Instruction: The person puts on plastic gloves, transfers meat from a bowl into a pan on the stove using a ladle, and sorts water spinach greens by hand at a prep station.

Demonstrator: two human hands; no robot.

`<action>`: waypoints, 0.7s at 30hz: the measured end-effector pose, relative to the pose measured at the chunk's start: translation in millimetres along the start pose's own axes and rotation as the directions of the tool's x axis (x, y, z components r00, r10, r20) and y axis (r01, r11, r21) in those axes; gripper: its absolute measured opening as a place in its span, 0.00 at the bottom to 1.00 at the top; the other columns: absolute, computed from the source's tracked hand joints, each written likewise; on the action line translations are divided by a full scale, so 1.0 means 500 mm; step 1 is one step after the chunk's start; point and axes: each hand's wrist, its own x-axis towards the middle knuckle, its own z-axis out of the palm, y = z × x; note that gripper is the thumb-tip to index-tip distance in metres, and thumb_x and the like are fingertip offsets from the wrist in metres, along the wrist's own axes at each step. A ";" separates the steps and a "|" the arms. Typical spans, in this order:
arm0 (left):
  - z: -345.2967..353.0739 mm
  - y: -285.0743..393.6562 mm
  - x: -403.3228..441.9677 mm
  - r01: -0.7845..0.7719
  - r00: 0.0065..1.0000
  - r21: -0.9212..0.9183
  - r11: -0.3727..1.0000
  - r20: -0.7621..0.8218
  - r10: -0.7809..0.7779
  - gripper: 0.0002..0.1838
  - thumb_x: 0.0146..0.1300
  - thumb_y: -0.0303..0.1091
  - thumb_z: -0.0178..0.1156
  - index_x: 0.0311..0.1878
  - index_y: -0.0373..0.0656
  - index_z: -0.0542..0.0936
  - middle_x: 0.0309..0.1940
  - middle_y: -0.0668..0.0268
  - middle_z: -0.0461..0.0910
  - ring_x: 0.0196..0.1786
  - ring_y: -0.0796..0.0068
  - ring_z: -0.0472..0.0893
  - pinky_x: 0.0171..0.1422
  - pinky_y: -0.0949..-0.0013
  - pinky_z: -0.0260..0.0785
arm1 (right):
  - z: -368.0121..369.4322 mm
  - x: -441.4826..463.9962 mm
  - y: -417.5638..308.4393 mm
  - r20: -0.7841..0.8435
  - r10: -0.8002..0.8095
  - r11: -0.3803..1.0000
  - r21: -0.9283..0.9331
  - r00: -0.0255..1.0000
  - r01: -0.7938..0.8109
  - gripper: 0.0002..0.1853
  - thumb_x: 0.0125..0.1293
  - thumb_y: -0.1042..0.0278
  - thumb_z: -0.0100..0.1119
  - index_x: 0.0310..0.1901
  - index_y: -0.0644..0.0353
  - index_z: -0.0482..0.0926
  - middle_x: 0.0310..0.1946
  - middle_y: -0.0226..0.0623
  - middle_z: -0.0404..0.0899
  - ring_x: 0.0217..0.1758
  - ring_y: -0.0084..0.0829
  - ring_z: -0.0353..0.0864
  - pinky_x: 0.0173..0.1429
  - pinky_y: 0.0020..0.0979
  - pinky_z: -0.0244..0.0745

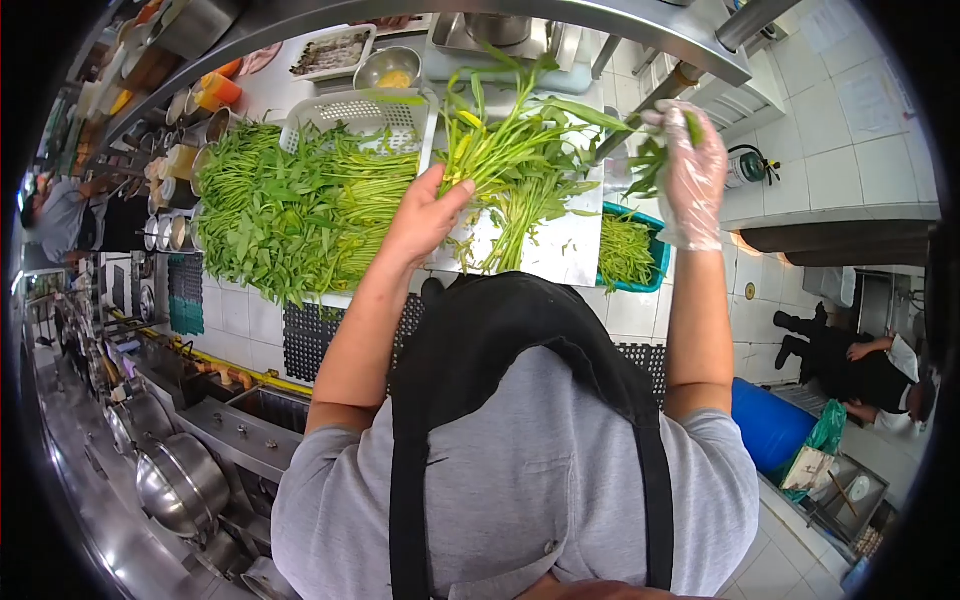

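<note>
My bare left hand (432, 213) is wrapped round the stems of a bunch of leafy greens (490, 150), held above a white board (580, 235). To the right, my right hand (690, 160), in a clear plastic glove, is raised with its fingers closed on some green leaves (650, 165). More cut greens (520, 215) lie on the board below the bunch. A large pile of greens (290, 200) spreads to the left, against a white perforated basket (425, 120).
A teal bin (658, 262) holding green stems stands below the board's right side. Behind are a metal bowl (390, 70) and a white tray (335, 50). A steel shelf (620, 22) crosses overhead. Other people (880, 365) are at far right and far left.
</note>
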 end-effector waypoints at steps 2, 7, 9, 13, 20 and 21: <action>-0.003 0.018 -0.010 0.019 1.000 -0.066 0.998 0.004 -0.018 0.10 0.82 0.36 0.66 0.61 0.46 0.82 0.29 0.81 0.72 0.26 0.89 0.66 0.29 0.77 0.55 | -0.028 0.014 0.015 -0.009 -0.288 0.951 -0.123 0.958 0.285 0.09 0.87 0.68 0.61 0.57 0.60 0.88 0.44 0.31 0.91 0.41 0.18 0.83 0.49 0.26 0.81; -0.008 0.022 -0.010 0.011 0.999 -0.121 0.993 0.032 -0.007 0.13 0.81 0.33 0.67 0.64 0.44 0.82 0.29 0.82 0.75 0.23 0.91 0.62 0.25 0.78 0.51 | 0.019 -0.041 -0.048 0.316 -0.644 0.534 -0.466 0.697 0.705 0.14 0.71 0.75 0.74 0.57 0.57 0.89 0.44 0.33 0.91 0.42 0.25 0.88 0.42 0.30 0.84; -0.009 0.028 -0.012 0.036 0.995 -0.070 0.997 0.092 -0.029 0.14 0.80 0.31 0.68 0.64 0.41 0.83 0.35 0.78 0.82 0.28 0.91 0.71 0.31 0.78 0.62 | 0.039 -0.051 -0.071 0.552 -0.574 0.351 -0.502 0.605 0.791 0.17 0.67 0.75 0.73 0.57 0.57 0.89 0.48 0.35 0.90 0.45 0.30 0.89 0.45 0.34 0.85; 0.028 0.056 -0.036 -0.023 0.997 0.036 0.999 0.080 0.020 0.15 0.80 0.30 0.68 0.64 0.36 0.84 0.45 0.72 0.88 0.41 0.87 0.81 0.47 0.75 0.76 | 0.104 -0.051 -0.060 0.776 -0.506 0.020 -0.427 0.378 0.904 0.21 0.60 0.71 0.67 0.57 0.57 0.88 0.53 0.36 0.87 0.52 0.42 0.89 0.53 0.43 0.87; 0.032 0.036 -0.044 -0.289 0.955 0.174 0.942 0.125 0.270 0.17 0.79 0.29 0.68 0.66 0.35 0.84 0.50 0.73 0.89 0.45 0.88 0.80 0.50 0.76 0.72 | 0.105 -0.042 -0.060 0.910 -0.226 0.024 -0.351 0.347 0.936 0.16 0.62 0.68 0.66 0.52 0.58 0.87 0.50 0.38 0.87 0.57 0.46 0.89 0.56 0.48 0.85; 0.031 0.034 -0.044 -0.309 0.950 0.192 0.932 0.115 0.291 0.16 0.79 0.29 0.67 0.65 0.35 0.84 0.47 0.74 0.89 0.43 0.88 0.79 0.48 0.76 0.71 | 0.105 -0.044 -0.055 0.913 -0.224 0.021 -0.347 0.342 0.938 0.16 0.62 0.68 0.66 0.52 0.58 0.87 0.50 0.38 0.87 0.57 0.46 0.89 0.56 0.48 0.85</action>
